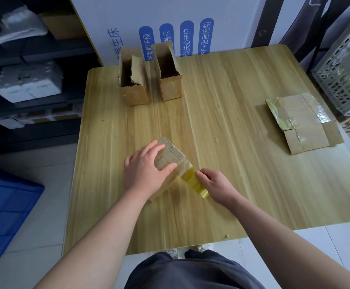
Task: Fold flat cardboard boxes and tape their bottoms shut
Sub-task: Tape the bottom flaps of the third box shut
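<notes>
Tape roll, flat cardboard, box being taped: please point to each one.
tape roll [193, 181], head view, on its yellow outer side.
flat cardboard [313, 136], head view, on a brown flap.
box being taped [169, 156], head view, on its top face.

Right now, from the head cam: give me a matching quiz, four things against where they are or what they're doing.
Things:
1. left hand
2. right hand
3. flat cardboard
4. blue bin

Places or states:
A. on the floor, left of the table
B. holds the yellow tape roll
C. lies near the table's right edge
D. holds the box mid-table

Pairs: 1-D, 2-B, 3-C, 4-A.
</notes>
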`<state>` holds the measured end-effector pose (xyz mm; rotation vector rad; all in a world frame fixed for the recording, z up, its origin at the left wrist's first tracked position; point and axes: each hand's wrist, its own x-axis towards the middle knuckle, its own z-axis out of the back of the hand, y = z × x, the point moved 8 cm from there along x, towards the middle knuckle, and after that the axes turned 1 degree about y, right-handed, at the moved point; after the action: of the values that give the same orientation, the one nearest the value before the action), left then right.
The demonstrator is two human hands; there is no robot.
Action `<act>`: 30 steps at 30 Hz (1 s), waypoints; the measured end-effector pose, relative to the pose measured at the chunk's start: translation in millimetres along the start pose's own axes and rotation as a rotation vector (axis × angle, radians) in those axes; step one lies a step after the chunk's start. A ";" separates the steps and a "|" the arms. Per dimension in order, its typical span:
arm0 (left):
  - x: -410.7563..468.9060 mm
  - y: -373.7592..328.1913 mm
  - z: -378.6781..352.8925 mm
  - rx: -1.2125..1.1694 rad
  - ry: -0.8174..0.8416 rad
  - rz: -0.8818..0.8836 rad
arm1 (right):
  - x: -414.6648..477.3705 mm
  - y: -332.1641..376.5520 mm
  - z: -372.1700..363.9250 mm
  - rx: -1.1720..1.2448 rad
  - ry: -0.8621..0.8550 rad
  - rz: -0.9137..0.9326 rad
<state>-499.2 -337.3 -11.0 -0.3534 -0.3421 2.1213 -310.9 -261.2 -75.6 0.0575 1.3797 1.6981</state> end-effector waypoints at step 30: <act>-55.2 -23.5 -59.7 -0.728 0.266 0.513 | -5.9 0.8 8.0 0.072 0.166 0.121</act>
<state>-429.6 -364.7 -50.6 -1.2409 -0.9458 2.3288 -303.5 -259.0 -69.1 0.0420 1.5886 1.7848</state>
